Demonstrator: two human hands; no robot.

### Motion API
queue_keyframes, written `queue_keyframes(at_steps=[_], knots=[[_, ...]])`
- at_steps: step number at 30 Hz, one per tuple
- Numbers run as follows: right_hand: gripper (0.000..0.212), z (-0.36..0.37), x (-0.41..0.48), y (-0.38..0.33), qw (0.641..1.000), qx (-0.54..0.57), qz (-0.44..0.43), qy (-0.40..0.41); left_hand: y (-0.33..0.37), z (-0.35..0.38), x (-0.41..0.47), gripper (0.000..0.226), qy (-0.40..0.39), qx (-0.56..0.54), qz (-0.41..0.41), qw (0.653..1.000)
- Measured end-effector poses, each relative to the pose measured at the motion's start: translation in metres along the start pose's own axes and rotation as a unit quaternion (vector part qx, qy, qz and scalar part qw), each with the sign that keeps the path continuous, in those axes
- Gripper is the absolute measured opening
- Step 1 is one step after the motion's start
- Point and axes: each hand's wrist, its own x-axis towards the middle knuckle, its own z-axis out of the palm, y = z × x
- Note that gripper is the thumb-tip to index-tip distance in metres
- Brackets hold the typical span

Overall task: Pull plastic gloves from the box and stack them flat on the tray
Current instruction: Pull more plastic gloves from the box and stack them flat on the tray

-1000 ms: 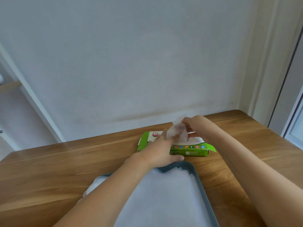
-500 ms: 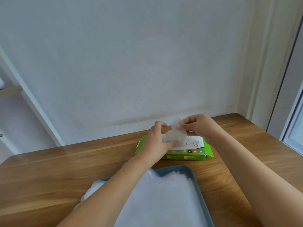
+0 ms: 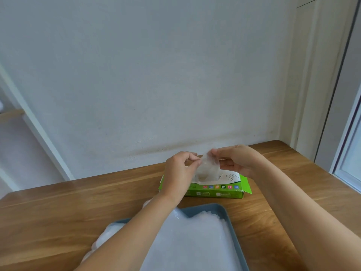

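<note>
Both hands, left [image 3: 178, 171] and right [image 3: 237, 160], pinch a glove's [image 3: 207, 170] top edge above the box [image 3: 220, 191], bare table [image 3: 58, 208] lying left of the tray [image 3: 233, 229].

box [image 3: 214, 194] left end: behind left hand [image 3: 178, 171] | tray [image 3: 207, 207]: cut off at bottom edge
</note>
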Motion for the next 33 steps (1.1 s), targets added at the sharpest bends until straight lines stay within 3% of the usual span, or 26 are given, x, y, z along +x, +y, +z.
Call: queue_keyframes(at_steps=[3, 6, 9, 12, 14, 18, 21, 25, 28, 31, 33], knots=[[0.014, 0.000, -0.001, 0.000, 0.998, 0.031, -0.011, 0.052, 0.000, -0.005, -0.006, 0.017, -0.088, 0.077, 0.053, 0.992], [0.020, 0.003, 0.001, -0.001, 0.993, -0.038, -0.037, 0.109, 0.001, -0.003, -0.012, 0.013, -0.200, 0.145, 0.100, 0.964], [0.022, 0.010, 0.000, -0.004, 0.986, -0.059, -0.059, 0.147, -0.002, 0.003, -0.015, 0.004, -0.269, 0.196, 0.092, 0.938], [0.022, 0.013, -0.007, -0.017, 0.962, -0.099, -0.167, 0.194, -0.005, 0.008, -0.016, 0.005, -0.296, 0.213, 0.047, 0.930], [0.021, 0.015, -0.018, -0.032, 0.946, -0.055, -0.252, 0.195, -0.004, 0.008, -0.015, 0.007, -0.305, 0.208, 0.021, 0.929], [0.018, 0.020, -0.048, -0.065, 0.926, 0.016, -0.344, 0.155, -0.001, 0.008, -0.012, 0.005, -0.326, 0.171, -0.036, 0.929], [0.020, 0.021, -0.065, -0.078, 0.945, -0.015, -0.315, 0.091, 0.010, 0.000, -0.009, 0.005, -0.310, 0.168, -0.059, 0.934], [0.016, 0.022, -0.077, -0.083, 0.948, -0.109, -0.290, 0.066, 0.026, -0.026, -0.009, 0.022, -0.174, 0.090, -0.116, 0.974], [0.015, 0.028, -0.089, -0.087, 0.937, -0.187, -0.295, 0.023, 0.045, -0.050, -0.021, 0.011, -0.093, -0.033, -0.159, 0.982], [0.015, 0.042, -0.107, -0.087, 0.932, -0.215, -0.286, -0.056, 0.071, -0.072, -0.037, 0.068, -0.147, -0.157, -0.123, 0.969], [0.016, 0.052, -0.119, -0.083, 0.923, -0.248, -0.279, -0.092, 0.086, -0.082, -0.047, 0.061, -0.200, -0.172, -0.079, 0.961]])
